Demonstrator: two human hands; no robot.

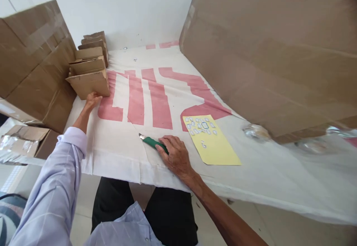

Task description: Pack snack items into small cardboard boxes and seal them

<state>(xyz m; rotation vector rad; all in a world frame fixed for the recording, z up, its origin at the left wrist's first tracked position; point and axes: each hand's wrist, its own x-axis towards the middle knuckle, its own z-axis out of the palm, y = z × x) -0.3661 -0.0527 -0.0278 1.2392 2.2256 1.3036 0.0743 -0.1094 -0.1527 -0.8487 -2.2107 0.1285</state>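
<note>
A small open cardboard box [90,84] stands at the front of a row on the left of the table. My left hand [92,100] is at its lower front edge, fingers closed on the cardboard; the fingertips are partly hidden. Near the table's front edge my right hand [175,153] is wrapped round a green utility knife [153,142], its metal tip pointing left and away from me. Just right of that hand lies a yellow sheet [217,151] with several small outlined paper pieces or stickers on its far half.
More small cardboard boxes [96,39] line up behind. Large cartons stand at the left [33,52] and right [267,52]. A white cloth with red printing [161,104] covers the table [117,149]. Clear tape rolls [256,132] sit by the right carton; a taped carton [25,141] is lower left.
</note>
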